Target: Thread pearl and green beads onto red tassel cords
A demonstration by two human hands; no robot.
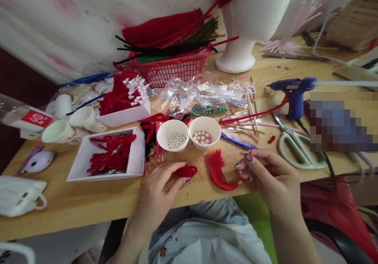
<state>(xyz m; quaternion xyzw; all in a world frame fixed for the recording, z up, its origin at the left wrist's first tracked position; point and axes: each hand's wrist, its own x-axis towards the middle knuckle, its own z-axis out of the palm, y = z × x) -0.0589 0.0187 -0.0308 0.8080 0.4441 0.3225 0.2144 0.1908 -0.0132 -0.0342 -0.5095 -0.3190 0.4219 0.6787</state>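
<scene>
Near the table's front edge, my left hand (165, 179) has its thumb and index finger closed about a small fuzzy red pipe-cleaner loop (189, 171). To the right, my right hand (265, 171) is pinched at the corded end of a red tassel (217, 171). The tassel's fringe fans out to the left on the wood, and a gold band shows near its top. Fingers hide most of the cord. Just beyond my hands stand two paper cups, one with white beads (177, 141) and one with white and pinkish beads (202, 137).
At left is a white box (106, 174) of red fuzzy pieces. Behind are a red basket (177, 69) of pipe cleaners and a white mannequin head (236, 57). At right lie scissors (298, 146) and a blue glue gun (295, 95) with its cable.
</scene>
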